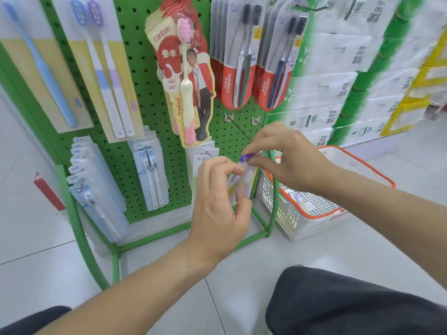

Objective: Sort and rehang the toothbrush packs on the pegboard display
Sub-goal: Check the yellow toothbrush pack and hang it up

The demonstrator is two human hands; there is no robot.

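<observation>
- While I look down at the green pegboard (154, 97), I see a blurred toothbrush pack (242, 180), pale with a purple top, low before its right edge.
- Beside it stands a white basket (285, 209); floor lies open below.
- My left hand (217, 204) and right hand (287, 158) both pinch the pack, fingers curled.

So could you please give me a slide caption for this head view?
Both hands hold a toothbrush pack before the green pegboard, beside a basket.
</observation>
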